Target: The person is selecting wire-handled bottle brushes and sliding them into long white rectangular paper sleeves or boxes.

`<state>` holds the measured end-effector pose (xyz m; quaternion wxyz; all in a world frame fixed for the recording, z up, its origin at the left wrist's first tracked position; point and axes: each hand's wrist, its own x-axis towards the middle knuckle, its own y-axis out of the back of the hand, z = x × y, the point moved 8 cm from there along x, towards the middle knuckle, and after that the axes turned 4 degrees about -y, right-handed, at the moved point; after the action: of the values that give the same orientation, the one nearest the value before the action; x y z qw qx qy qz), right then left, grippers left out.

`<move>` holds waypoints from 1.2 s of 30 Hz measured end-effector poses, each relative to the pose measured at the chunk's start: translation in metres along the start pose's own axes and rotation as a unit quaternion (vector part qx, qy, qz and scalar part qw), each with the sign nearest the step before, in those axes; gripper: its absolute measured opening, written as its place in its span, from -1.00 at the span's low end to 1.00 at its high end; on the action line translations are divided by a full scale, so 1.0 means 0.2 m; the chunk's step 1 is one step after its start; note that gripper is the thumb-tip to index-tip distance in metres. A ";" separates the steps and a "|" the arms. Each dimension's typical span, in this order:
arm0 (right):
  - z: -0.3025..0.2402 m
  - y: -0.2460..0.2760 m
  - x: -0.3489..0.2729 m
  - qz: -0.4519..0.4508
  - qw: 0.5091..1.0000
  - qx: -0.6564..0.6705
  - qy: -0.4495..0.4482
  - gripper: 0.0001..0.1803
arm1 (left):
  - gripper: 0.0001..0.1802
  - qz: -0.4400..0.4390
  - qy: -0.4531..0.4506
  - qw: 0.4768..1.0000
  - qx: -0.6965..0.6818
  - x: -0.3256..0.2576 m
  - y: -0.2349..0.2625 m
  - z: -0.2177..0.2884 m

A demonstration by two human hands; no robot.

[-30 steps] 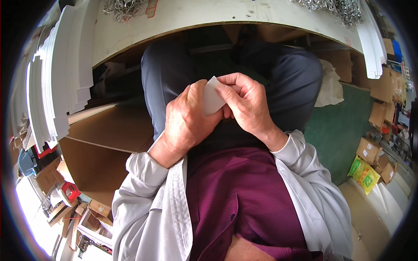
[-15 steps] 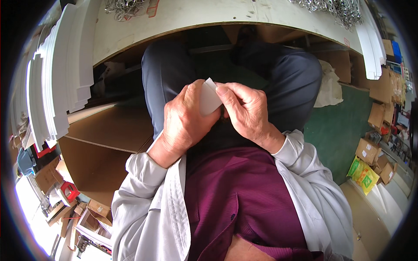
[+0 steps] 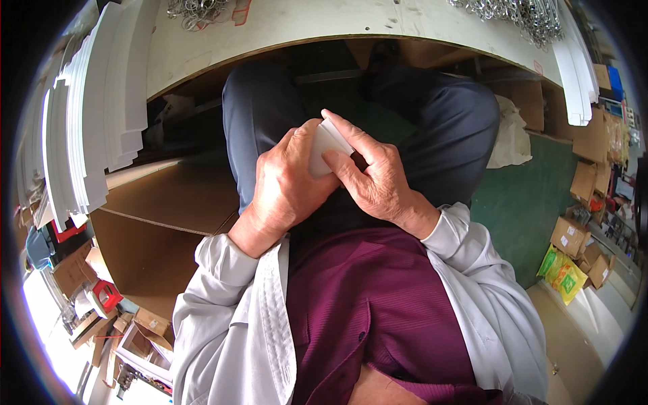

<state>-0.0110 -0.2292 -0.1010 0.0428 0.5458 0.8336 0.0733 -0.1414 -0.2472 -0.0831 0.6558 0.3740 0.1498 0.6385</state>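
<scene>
Head view: left hand (image 3: 283, 175) grips white card (image 3: 327, 145), which sits at 12 o'clock from picture centre, near it. Right hand (image 3: 378, 179) grasps card's right side, thumb on face. Table (image 3: 317, 23) farther toward 12, cardboard box (image 3: 152, 253) between 8 and 9.

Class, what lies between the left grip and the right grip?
Head view: a small, flat-faced white item, material unclear, held by left grip and right grip.
</scene>
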 end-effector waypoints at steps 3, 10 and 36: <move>0.00 -0.01 -0.02 -0.001 0.999 -0.048 0.020 -0.45 | -0.36 -0.004 -0.007 1.000 0.003 -0.02 0.00 0.00; 0.01 -0.05 -0.03 -0.014 1.000 -0.010 0.022 -0.37 | -0.36 0.010 -0.012 1.000 0.002 -0.03 -0.01 -0.02; 0.21 0.27 0.16 0.108 0.945 0.262 -0.165 -0.53 | -0.62 -0.289 0.281 0.885 -0.233 -0.09 0.34 -0.22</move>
<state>0.0309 -0.1767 -0.1335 0.0276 0.6289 0.7408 -0.2344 -0.2229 -0.2580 -0.0718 0.8100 -0.0448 0.2765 0.5153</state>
